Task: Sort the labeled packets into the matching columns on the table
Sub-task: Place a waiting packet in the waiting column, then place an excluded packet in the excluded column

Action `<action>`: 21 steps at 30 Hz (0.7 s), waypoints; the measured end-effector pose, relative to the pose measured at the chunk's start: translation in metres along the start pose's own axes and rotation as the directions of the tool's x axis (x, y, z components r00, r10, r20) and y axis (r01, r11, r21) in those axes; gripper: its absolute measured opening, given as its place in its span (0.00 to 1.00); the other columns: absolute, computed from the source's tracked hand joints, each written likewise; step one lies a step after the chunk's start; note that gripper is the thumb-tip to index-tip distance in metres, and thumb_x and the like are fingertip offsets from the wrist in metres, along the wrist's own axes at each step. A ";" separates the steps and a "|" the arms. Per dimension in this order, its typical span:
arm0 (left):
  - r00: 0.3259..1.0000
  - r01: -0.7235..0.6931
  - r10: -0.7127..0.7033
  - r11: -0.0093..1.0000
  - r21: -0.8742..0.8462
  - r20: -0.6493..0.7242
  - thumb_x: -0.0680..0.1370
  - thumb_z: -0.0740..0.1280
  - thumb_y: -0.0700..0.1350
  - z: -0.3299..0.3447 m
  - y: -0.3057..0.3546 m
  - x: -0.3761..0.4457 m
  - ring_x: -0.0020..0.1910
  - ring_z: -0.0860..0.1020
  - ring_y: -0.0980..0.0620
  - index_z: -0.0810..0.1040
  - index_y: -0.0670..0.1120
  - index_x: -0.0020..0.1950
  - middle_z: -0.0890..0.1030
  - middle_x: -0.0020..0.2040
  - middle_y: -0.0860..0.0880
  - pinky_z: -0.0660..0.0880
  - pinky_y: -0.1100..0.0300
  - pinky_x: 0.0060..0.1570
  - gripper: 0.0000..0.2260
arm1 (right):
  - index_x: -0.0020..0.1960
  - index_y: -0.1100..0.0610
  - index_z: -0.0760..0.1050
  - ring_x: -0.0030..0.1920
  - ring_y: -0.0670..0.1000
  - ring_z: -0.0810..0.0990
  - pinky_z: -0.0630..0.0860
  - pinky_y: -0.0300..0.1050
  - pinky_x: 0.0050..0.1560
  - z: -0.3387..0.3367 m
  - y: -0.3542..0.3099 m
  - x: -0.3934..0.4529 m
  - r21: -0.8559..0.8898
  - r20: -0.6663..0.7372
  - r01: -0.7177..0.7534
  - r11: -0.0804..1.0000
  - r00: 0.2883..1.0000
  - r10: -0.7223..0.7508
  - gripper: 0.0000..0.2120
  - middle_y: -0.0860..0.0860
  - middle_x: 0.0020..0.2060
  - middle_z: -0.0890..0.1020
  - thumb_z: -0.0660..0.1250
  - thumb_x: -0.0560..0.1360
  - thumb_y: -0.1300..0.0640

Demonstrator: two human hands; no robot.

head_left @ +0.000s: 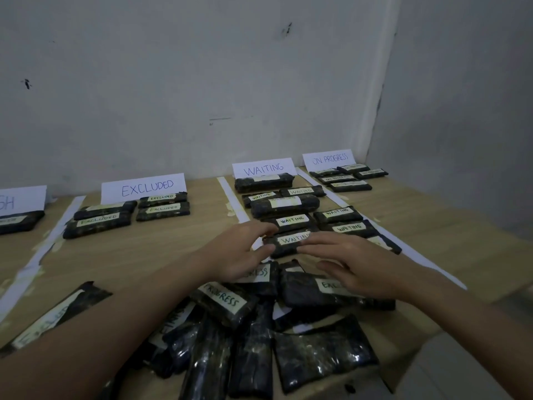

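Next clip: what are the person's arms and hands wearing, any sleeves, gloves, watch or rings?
Nothing visible. The left hand and right hand are bare, without gloves, and no rings show on the fingers. Both forearms are uncovered to the frame edge: no sleeves, watch or wristband.

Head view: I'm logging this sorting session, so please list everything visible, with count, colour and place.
Table: one, light wood, against the wall.
Paper strips: several, white, dividing columns.
Column signs: four, white; one cut off at left, then EXCLUDED, WAITING, ON PROGRESS.
Sorted packets: dark, labelled, lined up below the signs.
WAITING packet: one, dark, between both hands.
Unsorted pile: many dark packets, near edge.
Left hand: open, at that packet's left end.
Right hand: open, over its right end.
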State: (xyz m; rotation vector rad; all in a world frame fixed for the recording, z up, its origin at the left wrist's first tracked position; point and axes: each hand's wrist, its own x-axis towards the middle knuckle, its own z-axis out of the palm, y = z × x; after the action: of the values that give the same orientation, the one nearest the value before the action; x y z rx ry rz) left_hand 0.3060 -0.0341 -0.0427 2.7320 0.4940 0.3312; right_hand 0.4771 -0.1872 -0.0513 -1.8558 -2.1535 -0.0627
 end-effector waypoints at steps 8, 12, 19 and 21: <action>0.996 -0.093 0.092 0.991 0.094 0.018 0.80 0.58 0.49 0.003 0.025 -0.023 0.66 0.68 0.52 0.65 0.47 0.70 0.71 0.68 0.50 0.64 0.59 0.64 0.19 | 0.74 0.44 0.52 0.71 0.45 0.58 0.56 0.40 0.68 -0.002 -0.014 -0.044 -0.014 0.213 -0.243 0.970 0.947 0.240 0.28 0.43 0.73 0.58 0.60 0.77 0.51; 0.994 -0.108 0.108 0.989 0.096 0.008 0.80 0.58 0.49 0.002 0.037 -0.035 0.66 0.67 0.52 0.65 0.47 0.71 0.70 0.69 0.50 0.62 0.62 0.62 0.19 | 0.74 0.47 0.54 0.68 0.48 0.64 0.61 0.42 0.66 0.004 -0.014 -0.050 -0.004 0.219 -0.327 0.945 0.922 0.320 0.29 0.48 0.71 0.64 0.62 0.76 0.49; 0.996 -0.051 0.055 0.998 0.047 -0.074 0.79 0.59 0.52 -0.001 0.035 -0.046 0.67 0.68 0.52 0.66 0.48 0.70 0.70 0.68 0.50 0.65 0.59 0.64 0.20 | 0.71 0.47 0.61 0.60 0.46 0.69 0.68 0.40 0.58 -0.004 -0.018 -0.060 -0.089 0.015 -0.310 0.947 0.950 0.312 0.29 0.46 0.62 0.70 0.66 0.73 0.47; 0.992 0.025 -0.041 0.991 -0.131 -0.123 0.77 0.62 0.53 -0.003 0.036 -0.048 0.63 0.71 0.53 0.69 0.47 0.68 0.73 0.65 0.50 0.69 0.59 0.60 0.20 | 0.69 0.50 0.66 0.58 0.48 0.72 0.69 0.41 0.57 -0.011 -0.022 -0.060 -0.092 -0.163 -0.250 0.964 0.959 0.233 0.29 0.48 0.61 0.73 0.70 0.70 0.49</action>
State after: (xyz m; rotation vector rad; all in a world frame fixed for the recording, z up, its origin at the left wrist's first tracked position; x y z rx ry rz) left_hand 0.2725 -0.0832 -0.0346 2.5863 0.5309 0.5106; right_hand 0.4650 -0.2508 -0.0520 -2.0906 -1.8433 -0.2682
